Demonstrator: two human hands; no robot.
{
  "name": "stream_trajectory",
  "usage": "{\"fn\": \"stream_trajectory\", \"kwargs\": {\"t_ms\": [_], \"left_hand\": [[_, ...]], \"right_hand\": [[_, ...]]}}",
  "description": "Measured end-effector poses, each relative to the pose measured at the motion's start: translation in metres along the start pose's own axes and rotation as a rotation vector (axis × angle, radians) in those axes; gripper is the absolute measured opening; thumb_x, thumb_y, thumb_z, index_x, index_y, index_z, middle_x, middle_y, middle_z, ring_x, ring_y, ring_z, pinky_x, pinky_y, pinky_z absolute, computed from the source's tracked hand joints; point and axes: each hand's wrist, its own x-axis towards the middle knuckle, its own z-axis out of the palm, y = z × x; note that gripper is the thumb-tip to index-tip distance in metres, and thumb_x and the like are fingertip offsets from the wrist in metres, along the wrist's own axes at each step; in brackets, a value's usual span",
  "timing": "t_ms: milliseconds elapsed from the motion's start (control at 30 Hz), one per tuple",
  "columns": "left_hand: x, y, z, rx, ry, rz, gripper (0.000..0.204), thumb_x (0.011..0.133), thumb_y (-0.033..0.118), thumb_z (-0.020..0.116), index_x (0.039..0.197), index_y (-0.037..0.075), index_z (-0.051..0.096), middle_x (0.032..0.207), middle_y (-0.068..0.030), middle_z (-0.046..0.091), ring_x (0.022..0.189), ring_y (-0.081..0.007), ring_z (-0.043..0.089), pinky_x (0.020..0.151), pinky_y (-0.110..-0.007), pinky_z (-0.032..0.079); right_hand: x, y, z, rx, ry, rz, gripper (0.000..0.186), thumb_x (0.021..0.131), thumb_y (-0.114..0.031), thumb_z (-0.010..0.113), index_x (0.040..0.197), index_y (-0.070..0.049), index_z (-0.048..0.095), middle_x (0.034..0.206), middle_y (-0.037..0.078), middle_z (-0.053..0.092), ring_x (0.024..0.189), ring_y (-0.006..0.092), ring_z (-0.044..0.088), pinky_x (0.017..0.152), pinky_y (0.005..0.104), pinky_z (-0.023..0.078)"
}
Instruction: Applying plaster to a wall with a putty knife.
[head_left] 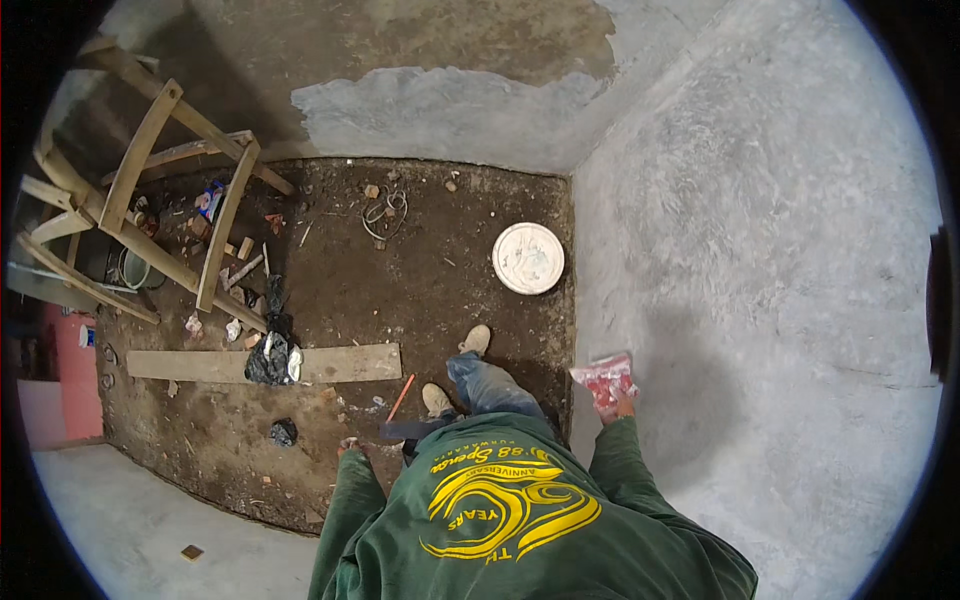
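My right hand is closed around a crumpled red-and-white plastic packet, held up close to the grey plastered wall on my right. Whether the packet touches the wall is hard to tell. Low at my left side hangs my left hand, small in the picture, its fingers too indistinct to read. Between it and my leg shows a dark blue flat shape. An orange-red stick lies on the floor near my left shoe. Ahead, by the wall, sits a white round bucket or lid smeared with pale material.
A wooden scaffold stands at the far left. A long plank lies across the dirt floor, with a black plastic bag on it. Beyond are a coil of cord and scattered rubble. The far wall is partly grey, partly brown.
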Motion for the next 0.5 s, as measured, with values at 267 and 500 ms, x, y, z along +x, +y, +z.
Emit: {"fn": "stream_trajectory", "kwargs": {"t_ms": [267, 500], "left_hand": [[0.048, 0.052, -0.027, -0.397, -0.384, -0.103, 0.01, 0.087, 0.009, 0.062, 0.096, 0.008, 0.058, 0.074, -0.0065, 0.059, 0.061, -0.0258, 0.061, 0.052, -0.041, 0.052], [0.056, 0.113, 0.012, -0.184, 0.003, -0.098, 0.019, 0.087, 0.008, 0.058, 0.106, 0.008, 0.054, 0.079, -0.0088, 0.06, 0.06, -0.0297, 0.062, 0.053, -0.045, 0.054]], "right_hand": [[0.003, 0.024, 0.111, -0.063, -0.103, -0.033, 0.031, 0.086, -0.004, 0.058, 0.117, -0.003, 0.056, 0.11, 0.012, 0.063, 0.095, 0.0269, 0.065, 0.078, 0.043, 0.056], [0.028, 0.031, 0.184, -0.503, 0.088, -0.182, 0.046, 0.077, -0.011, 0.07, 0.118, 0.004, 0.058, 0.114, 0.012, 0.064, 0.098, 0.0282, 0.064, 0.086, 0.0392, 0.051]]}}
